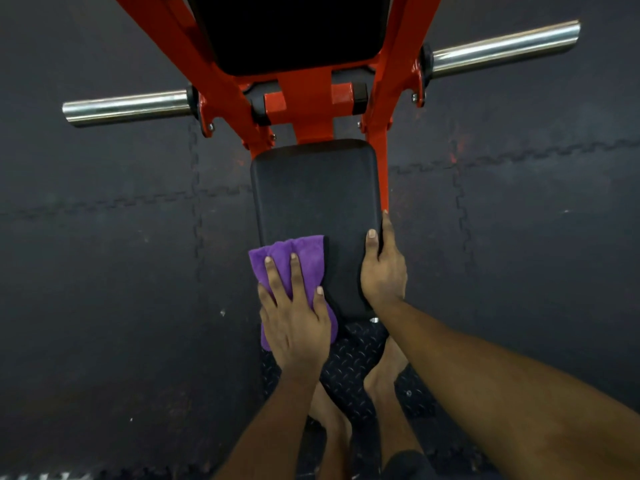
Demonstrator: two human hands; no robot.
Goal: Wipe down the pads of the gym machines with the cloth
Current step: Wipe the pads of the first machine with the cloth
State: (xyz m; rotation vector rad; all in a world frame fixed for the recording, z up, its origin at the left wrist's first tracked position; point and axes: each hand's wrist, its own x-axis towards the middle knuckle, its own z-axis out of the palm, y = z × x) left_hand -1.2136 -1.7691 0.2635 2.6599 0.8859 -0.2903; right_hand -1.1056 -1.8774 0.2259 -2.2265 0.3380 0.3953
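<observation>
One black pad (313, 199), long axis pointing away, left hand (294, 317) flat, fingers apart, on rumpled purple cloth (284, 250), right hand (382, 268) clamped on pad edge

Cloth (298, 252) is presenting as plush purple pile, matt. Pad (313, 192) is showing black vinyl-like covering, finely grained, low sheen. Frame (311, 126) is reading as glossy orange-painted metal. Side bars (128, 107) are gleaming as polished chrome. Floor tiles (104, 271) are appearing dull, dark, rubbery. Footplate (349, 358) is showing raised tread.
</observation>
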